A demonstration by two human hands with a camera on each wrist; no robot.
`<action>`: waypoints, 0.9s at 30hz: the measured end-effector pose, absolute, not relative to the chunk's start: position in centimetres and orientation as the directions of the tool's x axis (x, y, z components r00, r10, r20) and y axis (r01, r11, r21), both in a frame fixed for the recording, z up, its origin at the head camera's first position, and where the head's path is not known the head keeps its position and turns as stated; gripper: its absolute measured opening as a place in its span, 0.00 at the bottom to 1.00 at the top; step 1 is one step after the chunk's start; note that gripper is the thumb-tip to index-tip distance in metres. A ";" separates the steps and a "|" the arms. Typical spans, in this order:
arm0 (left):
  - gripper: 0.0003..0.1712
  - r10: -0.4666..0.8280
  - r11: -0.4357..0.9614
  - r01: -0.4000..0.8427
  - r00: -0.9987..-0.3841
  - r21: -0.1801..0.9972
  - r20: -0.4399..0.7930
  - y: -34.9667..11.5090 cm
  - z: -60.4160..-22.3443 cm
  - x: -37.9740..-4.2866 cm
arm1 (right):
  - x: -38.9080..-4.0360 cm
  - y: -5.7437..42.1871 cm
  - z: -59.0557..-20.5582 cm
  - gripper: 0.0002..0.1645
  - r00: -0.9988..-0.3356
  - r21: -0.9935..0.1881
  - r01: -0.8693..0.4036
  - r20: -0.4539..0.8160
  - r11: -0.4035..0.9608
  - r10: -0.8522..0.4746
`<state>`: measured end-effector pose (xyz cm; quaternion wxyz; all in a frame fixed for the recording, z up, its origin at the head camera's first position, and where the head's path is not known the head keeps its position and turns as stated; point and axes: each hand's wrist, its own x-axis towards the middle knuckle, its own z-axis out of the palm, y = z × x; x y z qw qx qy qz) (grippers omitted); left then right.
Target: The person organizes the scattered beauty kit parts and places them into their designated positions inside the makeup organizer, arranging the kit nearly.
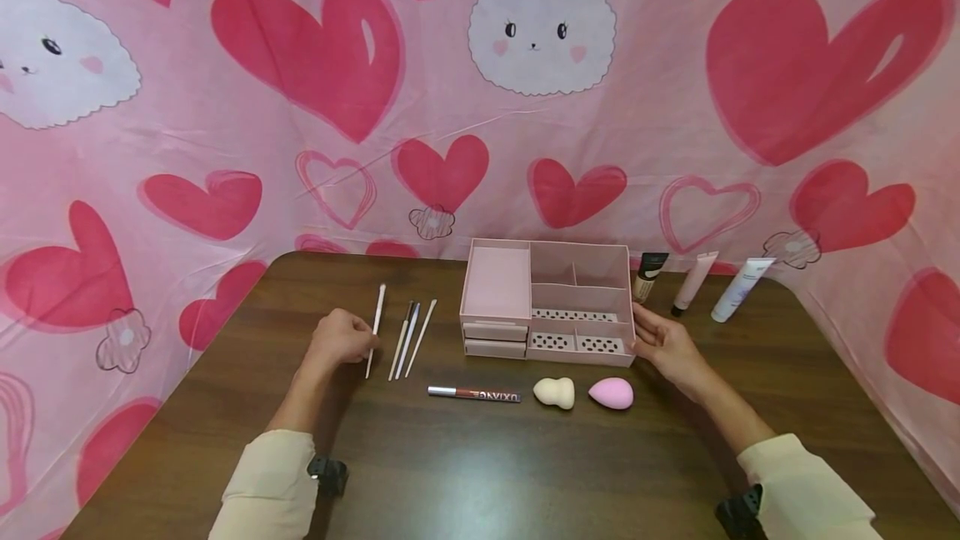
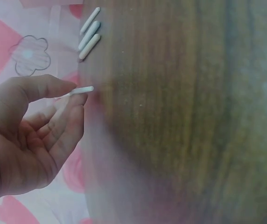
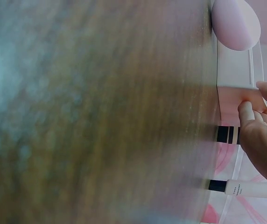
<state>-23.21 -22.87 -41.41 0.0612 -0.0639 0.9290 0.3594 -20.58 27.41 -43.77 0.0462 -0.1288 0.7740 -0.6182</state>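
Observation:
My left hand [image 1: 345, 337] pinches a slim white makeup brush [image 1: 378, 307] between thumb and fingertips. In the left wrist view the light handle end of this makeup brush [image 2: 84, 89] sticks out past the fingertips. Just to its right, several other makeup brushes [image 1: 414, 340] lie side by side on the table. At the right side of a pink makeup organizer [image 1: 495, 277], my right hand [image 1: 670, 348] rests its fingers on the outer wall. The right wrist view has the thumb by the top front corner, with fingertips against the side wall [image 3: 229, 100].
A dark lip-gloss-like tube [image 1: 474, 394], a cream makeup sponge [image 1: 555, 392] and a pink makeup sponge [image 1: 611, 393] line the organizer's front. Behind my right hand stand a black-topped tube [image 1: 649, 273], a pink tube [image 1: 694, 283] and a white tube [image 1: 741, 290]. A patterned cloth [image 1: 442, 65] hangs behind the wooden table [image 1: 480, 473].

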 end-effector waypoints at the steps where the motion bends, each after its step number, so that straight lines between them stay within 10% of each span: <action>1: 0.10 -0.067 0.720 -0.161 -0.984 0.676 -0.164 -22.9 -41.4 -23.2 | -20.6 27.4 -43.7 0.43 -0.963 -0.967 -0.140 0.082 0.214 -0.256; 27: 0.16 0.023 0.500 -0.127 -0.987 0.856 -0.160 -21.1 -39.8 -23.9 | -20.6 27.3 -43.5 0.42 -0.964 -0.957 -0.150 0.086 0.249 -0.251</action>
